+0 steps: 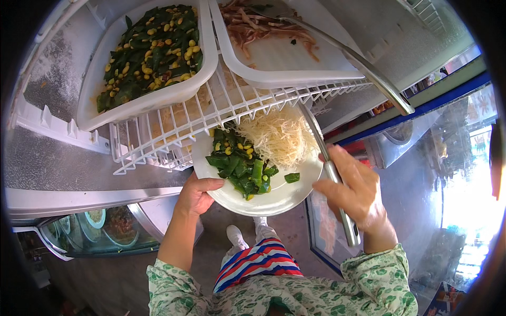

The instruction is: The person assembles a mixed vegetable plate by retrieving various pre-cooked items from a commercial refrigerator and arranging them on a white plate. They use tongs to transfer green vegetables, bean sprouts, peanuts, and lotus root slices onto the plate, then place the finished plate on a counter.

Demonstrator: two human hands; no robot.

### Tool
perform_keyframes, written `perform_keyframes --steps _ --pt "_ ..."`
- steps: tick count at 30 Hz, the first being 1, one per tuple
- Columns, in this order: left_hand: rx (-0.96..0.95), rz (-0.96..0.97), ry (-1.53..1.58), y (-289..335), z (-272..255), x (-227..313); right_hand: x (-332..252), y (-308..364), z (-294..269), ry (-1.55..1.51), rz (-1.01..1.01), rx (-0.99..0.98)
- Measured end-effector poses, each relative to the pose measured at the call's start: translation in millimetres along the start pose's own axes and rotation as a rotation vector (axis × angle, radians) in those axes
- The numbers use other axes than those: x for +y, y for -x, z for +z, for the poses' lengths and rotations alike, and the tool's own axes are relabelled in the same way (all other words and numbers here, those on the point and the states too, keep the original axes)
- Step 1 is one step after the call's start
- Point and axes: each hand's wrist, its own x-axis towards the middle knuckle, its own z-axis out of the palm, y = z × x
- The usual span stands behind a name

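My left hand [197,195] is closed on the near left rim of a white plate [258,209], thumb on top. On the plate lie chopped dark-green leaves with yellow beans [245,171] at the left and a mound of pale thin shreds [279,138] at the right. One green piece sits apart near the right rim. My right hand [356,189] grips the steel handle of a long utensil [331,174], held slanting over the plate's right edge. Its far end is hidden by the shreds and the rack above, so its kind does not show.
Above the plate's far side juts a white wire rack [221,113]. On it stand a white tray [197,87] of greens with yellow beans and another white tray [274,79] of pinkish strips, with a metal serving utensil [363,60] sticking out. A blue-edged glass door [421,108] stands right.
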Motion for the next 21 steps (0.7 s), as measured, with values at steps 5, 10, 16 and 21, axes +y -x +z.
perform_keyframes --steps 5,10,16,21 --pt "-0.007 0.018 -0.036 3.4 -6.1 1.6 -26.0 4.3 -12.2 -0.080 -0.059 -0.094" --pt "0.024 0.019 -0.052 13.4 -13.7 -1.9 -45.1 9.3 -22.4 -0.183 -0.094 -0.100" --pt "0.012 0.003 -0.052 35.4 -25.2 -3.2 -51.3 -6.3 -19.2 -0.143 -0.136 -0.101" --pt "-0.021 -0.001 -0.003 51.9 -23.4 -1.0 -70.5 -3.7 -21.8 -0.231 -0.234 -0.152"
